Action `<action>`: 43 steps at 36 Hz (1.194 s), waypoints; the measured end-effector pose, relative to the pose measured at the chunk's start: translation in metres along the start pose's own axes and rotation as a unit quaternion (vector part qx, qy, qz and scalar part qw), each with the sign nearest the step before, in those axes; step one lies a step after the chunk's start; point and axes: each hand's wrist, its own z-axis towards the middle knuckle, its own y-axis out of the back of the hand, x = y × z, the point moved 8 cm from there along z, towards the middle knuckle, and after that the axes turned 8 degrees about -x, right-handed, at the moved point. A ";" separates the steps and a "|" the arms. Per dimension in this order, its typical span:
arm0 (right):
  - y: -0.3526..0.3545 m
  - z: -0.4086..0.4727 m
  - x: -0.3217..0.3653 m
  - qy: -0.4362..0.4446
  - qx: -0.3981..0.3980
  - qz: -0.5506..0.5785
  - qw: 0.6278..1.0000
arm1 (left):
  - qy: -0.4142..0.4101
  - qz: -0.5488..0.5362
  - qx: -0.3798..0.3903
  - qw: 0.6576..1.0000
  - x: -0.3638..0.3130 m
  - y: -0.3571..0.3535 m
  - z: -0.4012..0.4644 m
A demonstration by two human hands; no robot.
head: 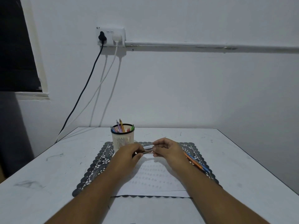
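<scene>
Head view: both hands meet over the middle of the table, and work is in hand on a single pen.

1. Position of item. The pen is held clear of the surface, above the far edge of a paper sheet that lies on a dark lace mat. Its long axis runs left to right across the person, the left end sitting slightly lower.

2. Hands. The left hand has its fingers curled round the left end of the pen. The right hand pinches the right end between thumb and fingertips. The hands are near each other, with only a short length of barrel showing between them. A pale section and a darker section appear there. Whether these are a cap and a barrel being parted or joined cannot be settled at this size.

3. Governing relation. Any pull or push must follow the pen's left-right axis, each hand acting on its own end. In my judgement neither needs to reposition.

4. Containers. A slatted white holder cup stands upright on the mat's far left corner, just beyond the left hand, which is the nearer one. It holds several coloured pens, tips protruding above the rim. Two or three loose pens lie on the mat just beside the right wrist.
</scene>
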 end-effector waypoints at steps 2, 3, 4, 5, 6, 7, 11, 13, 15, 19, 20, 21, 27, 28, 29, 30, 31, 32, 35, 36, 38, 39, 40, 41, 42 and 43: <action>-0.001 0.000 0.001 0.002 -0.001 0.005 1.000 | -0.009 -0.004 0.006 1.000 -0.001 0.000 0.000; -0.001 0.000 0.002 0.001 -0.001 0.007 1.000 | -0.013 -0.007 0.005 1.000 -0.002 0.001 0.000; -0.001 0.000 0.002 -0.001 0.000 0.009 1.000 | -0.014 -0.014 0.003 1.000 -0.003 0.001 0.000; -0.002 0.000 0.002 -0.004 0.001 0.014 1.000 | -0.012 -0.023 0.000 1.000 -0.002 0.002 0.000; -0.002 -0.001 0.003 -0.007 0.002 0.019 1.000 | -0.008 -0.034 -0.004 0.999 -0.002 0.003 0.000; -0.002 -0.001 0.003 -0.009 0.001 0.023 1.000 | -0.002 -0.046 -0.009 0.999 -0.002 0.004 0.000; -0.003 -0.002 0.005 -0.011 -0.009 0.025 1.000 | 0.025 -0.088 -0.022 0.996 0.001 0.005 0.000; -0.003 -0.002 0.005 -0.010 -0.014 0.017 1.000 | 0.023 -0.089 -0.024 0.995 0.000 0.005 -0.001; -0.004 -0.003 0.007 -0.008 -0.018 0.012 1.000 | 0.016 -0.087 -0.031 0.996 -0.003 0.006 -0.001; -0.002 -0.003 0.007 -0.002 -0.035 0.004 0.999 | 0.005 -0.085 -0.049 0.995 -0.009 0.009 -0.002; -0.002 -0.003 0.007 0.002 -0.040 -0.001 0.999 | 0.002 -0.083 -0.053 0.995 -0.010 0.010 -0.002; -0.002 -0.002 0.007 0.008 -0.044 -0.009 0.999 | 0.001 -0.081 -0.056 0.995 -0.011 0.011 -0.002; -0.006 -0.004 0.004 0.009 -0.042 -0.023 0.999 | -0.041 -0.031 -0.068 0.996 -0.018 0.011 -0.005; -0.006 -0.005 0.003 0.002 -0.043 -0.019 0.999 | -0.045 -0.025 -0.071 0.996 -0.018 0.010 -0.005; -0.006 -0.005 0.002 -0.006 -0.044 -0.012 0.999 | -0.046 -0.023 -0.075 0.996 -0.018 0.010 -0.005; -0.006 -0.005 0.002 -0.012 -0.045 -0.002 0.999 | -0.043 -0.026 -0.080 0.996 -0.019 0.010 -0.004; -0.006 -0.006 0.002 -0.018 -0.045 0.009 0.999 | -0.039 -0.032 -0.084 0.995 -0.020 0.011 -0.004; -0.008 -0.007 0.002 -0.022 -0.040 0.016 0.999 | -0.036 -0.041 -0.089 0.994 -0.022 0.012 -0.004; -0.019 -0.013 0.001 -0.027 -0.006 0.030 0.999 | -0.049 -0.061 -0.101 0.992 -0.033 0.011 -0.005; -0.022 -0.015 0.001 -0.027 -0.001 0.035 0.999 | -0.054 -0.063 -0.100 0.991 -0.035 0.009 -0.006; -0.023 -0.016 0.000 -0.033 -0.011 0.048 0.998 | -0.054 -0.065 -0.092 0.992 -0.036 0.006 -0.008; -0.022 -0.017 0.001 -0.041 -0.022 0.062 0.997 | -0.052 -0.064 -0.087 0.993 -0.035 0.005 -0.008; -0.019 -0.016 0.000 -0.052 -0.038 0.081 0.995 | -0.050 -0.062 -0.082 0.993 -0.033 0.005 -0.008; -0.014 -0.015 -0.001 -0.064 -0.058 0.103 0.991 | -0.046 -0.061 -0.079 0.994 -0.032 0.006 -0.007; -0.008 -0.012 -0.002 -0.072 -0.079 0.123 0.987 | -0.037 -0.064 -0.074 0.994 -0.030 0.006 -0.006; -0.003 -0.010 -0.002 -0.076 -0.096 0.138 0.983 | -0.023 -0.070 -0.067 0.995 -0.028 0.005 -0.006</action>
